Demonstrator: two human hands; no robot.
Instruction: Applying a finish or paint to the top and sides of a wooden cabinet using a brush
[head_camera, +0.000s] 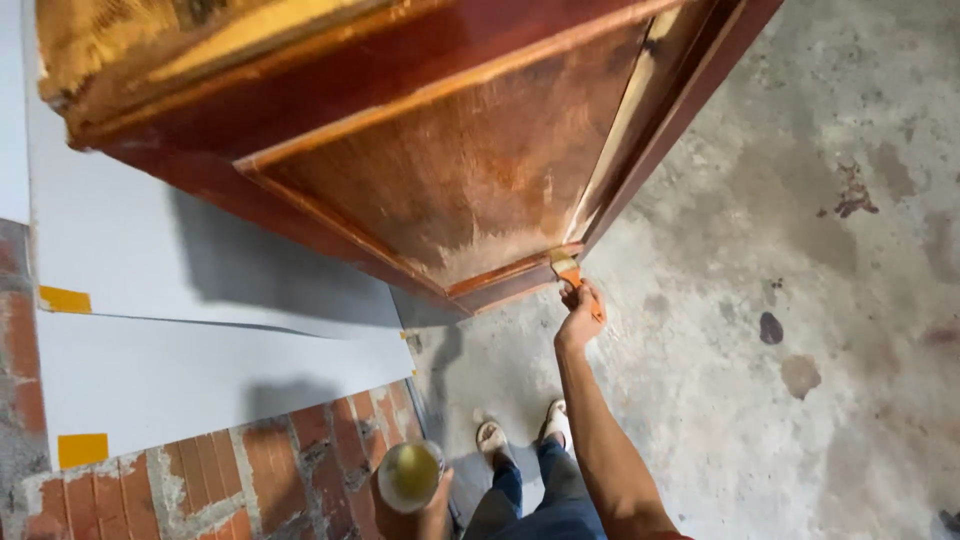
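My right hand (580, 315) reaches down and grips an orange-handled paintbrush (572, 272). Its bristles touch the lower corner of a reddish-brown wooden door (440, 150) that leans over me, with a pale, worn patch on its panel. My left hand (405, 515) is at the bottom edge of the view and holds a small round cup (410, 475) of yellowish liquid close to my body. My feet in light sandals stand on the concrete floor below the door.
White boards (180, 300) with yellow tape patches lean against a brick wall (250, 480) on the left. The stained concrete floor (800, 300) spreads to the right, with dark spots on it.
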